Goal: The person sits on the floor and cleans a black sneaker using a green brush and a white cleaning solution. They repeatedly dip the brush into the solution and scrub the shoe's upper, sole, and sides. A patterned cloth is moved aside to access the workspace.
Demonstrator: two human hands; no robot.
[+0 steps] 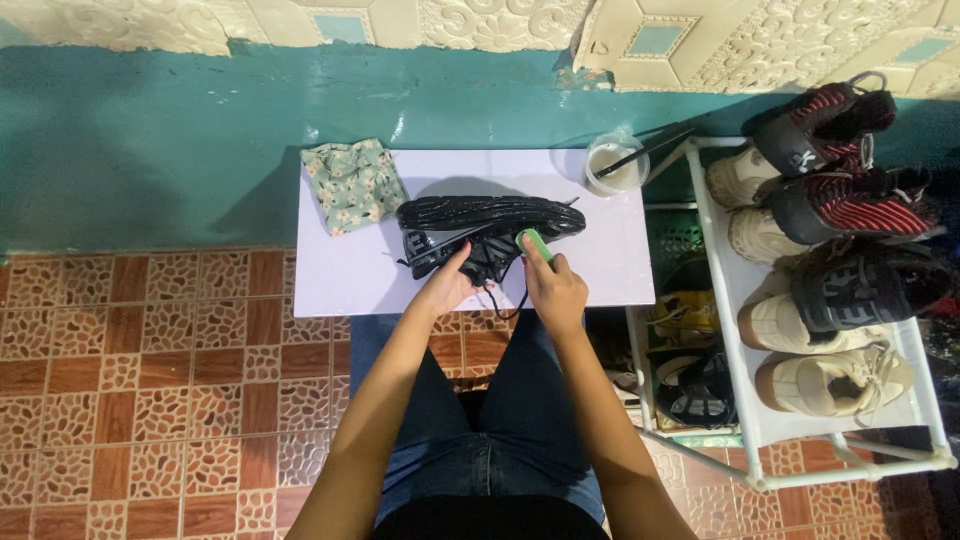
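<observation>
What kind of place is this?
Probably a corner of a home where shoes are kept: a white shoe rack full of sneakers, a patterned tile floor, and a small white table.

Green brush (534,245) mostly buried in right hand (556,292), only its tip shows. Left hand (447,286) covers black sneaker's (487,231) near side. Rack shoes (880,285) beside the sneaker cut off at frame edge.

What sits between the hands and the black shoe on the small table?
Nothing visible. The left hand already rests on the black shoe; the right hand presses a green brush to it. The floral cloth and white cup lie apart.
</observation>
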